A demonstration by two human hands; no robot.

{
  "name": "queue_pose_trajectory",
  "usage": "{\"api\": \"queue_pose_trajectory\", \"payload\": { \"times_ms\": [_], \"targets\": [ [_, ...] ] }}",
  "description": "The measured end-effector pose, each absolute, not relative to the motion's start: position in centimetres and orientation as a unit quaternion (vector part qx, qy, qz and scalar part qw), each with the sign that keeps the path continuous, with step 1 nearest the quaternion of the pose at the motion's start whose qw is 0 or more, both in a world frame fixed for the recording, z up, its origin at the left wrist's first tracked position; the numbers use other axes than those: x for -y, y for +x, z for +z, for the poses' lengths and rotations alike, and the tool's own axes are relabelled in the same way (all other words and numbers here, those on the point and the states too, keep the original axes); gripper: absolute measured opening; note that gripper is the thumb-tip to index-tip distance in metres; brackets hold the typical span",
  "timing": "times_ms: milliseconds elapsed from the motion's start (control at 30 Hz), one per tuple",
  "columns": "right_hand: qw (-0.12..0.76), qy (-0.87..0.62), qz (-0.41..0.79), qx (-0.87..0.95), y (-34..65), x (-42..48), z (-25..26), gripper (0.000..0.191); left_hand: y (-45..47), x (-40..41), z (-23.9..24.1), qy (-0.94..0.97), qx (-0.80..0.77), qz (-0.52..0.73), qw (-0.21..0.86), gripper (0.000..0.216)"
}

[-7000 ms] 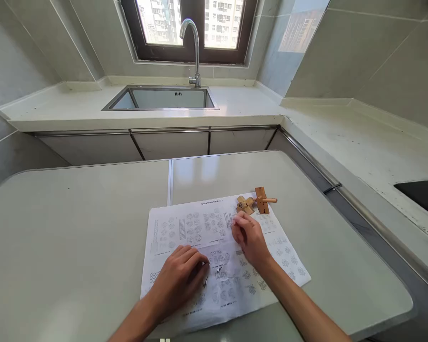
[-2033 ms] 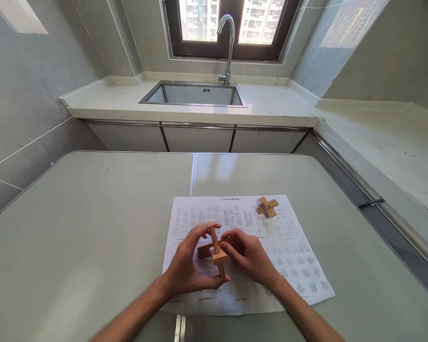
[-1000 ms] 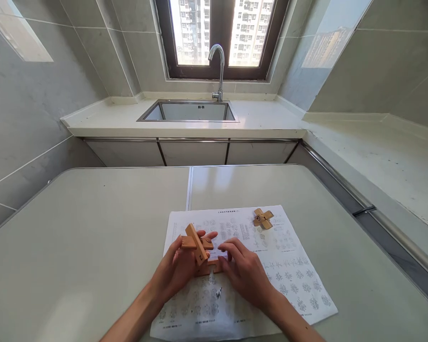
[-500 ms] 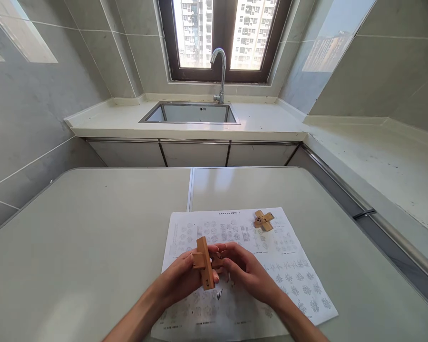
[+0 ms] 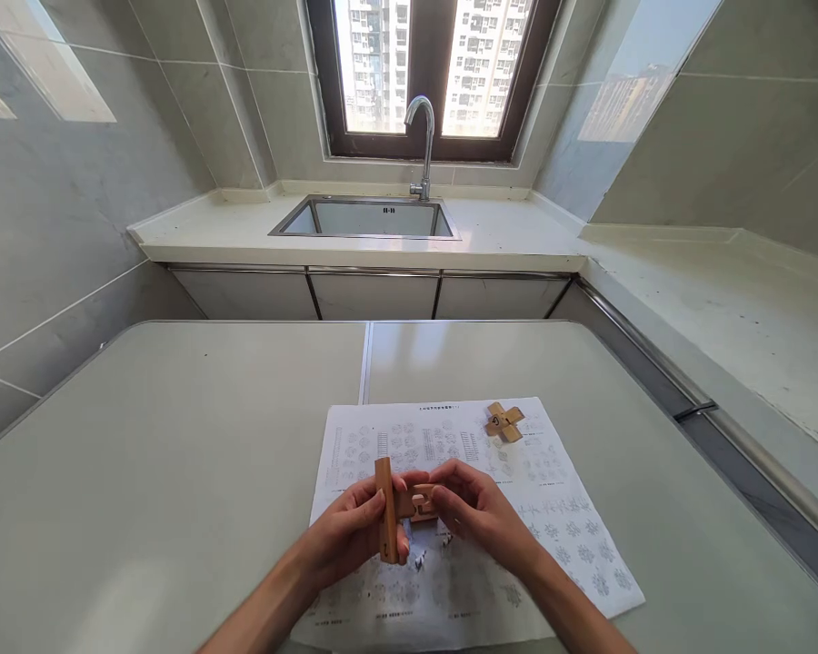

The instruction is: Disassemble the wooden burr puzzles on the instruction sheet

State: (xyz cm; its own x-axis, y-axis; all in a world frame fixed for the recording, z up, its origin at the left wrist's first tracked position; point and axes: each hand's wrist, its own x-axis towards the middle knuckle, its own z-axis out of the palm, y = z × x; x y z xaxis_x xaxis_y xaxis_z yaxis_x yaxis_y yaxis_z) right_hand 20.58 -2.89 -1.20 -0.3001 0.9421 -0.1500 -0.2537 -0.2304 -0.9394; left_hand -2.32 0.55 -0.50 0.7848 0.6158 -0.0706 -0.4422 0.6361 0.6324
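Observation:
Both hands hold a small wooden puzzle of interlocked bars just above a printed instruction sheet. My left hand is closed around its upright bar. The fingers of my right hand pinch a notched wooden piece that meets the upright bar from the right. A second wooden cross-shaped assembly lies on the far right part of the sheet, untouched.
The sheet lies on a pale grey table with a seam down its middle. Beyond a gap stands a counter with a steel sink and tap under a window. Another counter runs along the right.
Seven seconds ago both hands lay on the sheet near the wooden parts. Since then they lifted one assembly and have been turning it; the upright bar now shows its narrow edge.

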Motion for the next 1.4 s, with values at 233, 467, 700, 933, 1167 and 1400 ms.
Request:
{"api": "queue_pose_trajectory", "payload": {
  "times_ms": [233,467,700,933,1167,1400],
  "targets": [
    [0.448,-0.393,0.667,0.448,20.3,2.9,-0.7,0.04,-2.6,-0.6,-0.9,0.326,-0.147,0.296,0.886,0.024],
    [0.453,-0.382,0.673,0.443,20.2,2.9,-1.0,0.04,-2.6,-0.7,-1.0,0.323,-0.138,0.306,0.885,0.023],
    [0.466,-0.393,0.644,0.462,20.2,3.0,-0.8,0.036,-2.6,-0.9,-0.8,0.327,-0.153,0.315,0.878,0.024],
    [0.462,-0.405,0.632,0.473,19.9,3.2,-0.9,0.038,-2.7,-1.0,-0.2,0.314,-0.168,0.32,0.878,0.026],
    [0.471,-0.395,0.631,0.472,19.9,3.0,-1.1,0.035,-2.4,-0.7,-0.3,0.304,-0.146,0.338,0.879,0.023],
    [0.474,-0.398,0.619,0.485,19.8,3.2,-1.3,0.03,-2.7,-1.4,0.2,0.289,-0.143,0.321,0.891,0.028]
  ]
}}
